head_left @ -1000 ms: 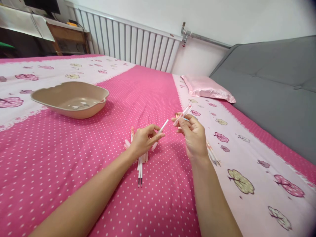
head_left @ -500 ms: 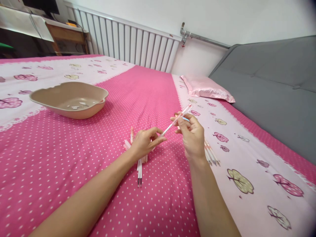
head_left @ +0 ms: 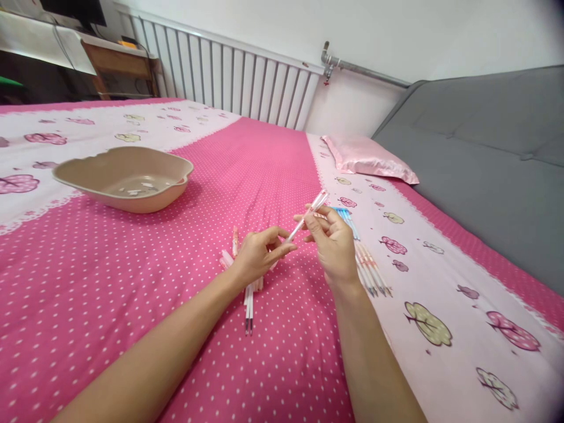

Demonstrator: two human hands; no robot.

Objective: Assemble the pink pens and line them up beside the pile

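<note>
My left hand (head_left: 258,252) pinches the lower end of a thin white pen refill (head_left: 294,232) between thumb and fingers. The refill's upper part runs into a clear, pink-marked pen barrel (head_left: 319,201), which my right hand (head_left: 335,245) grips with thumb and fingertips. Below my left hand lie several white refills (head_left: 249,311) with dark metal tips, partly covered by the hand. Pink translucent pen parts (head_left: 227,258) and an orange-patterned piece (head_left: 235,238) show beside its wrist. Right of my right hand, white-and-orange pens (head_left: 370,270) and blue pens (head_left: 347,218) lie in rows.
A beige basin (head_left: 127,202) with small white bits inside stands on the pink dotted bedspread (head_left: 264,158) at left. A pink pillow (head_left: 372,160) lies near the grey headboard (head_left: 484,147). Behind the bed are a white radiator (head_left: 229,70) and a desk (head_left: 117,61).
My right hand has moved left and slightly down with the barrel, closer to my left hand, so less of the refill shows. More of the blue pens is now visible.
</note>
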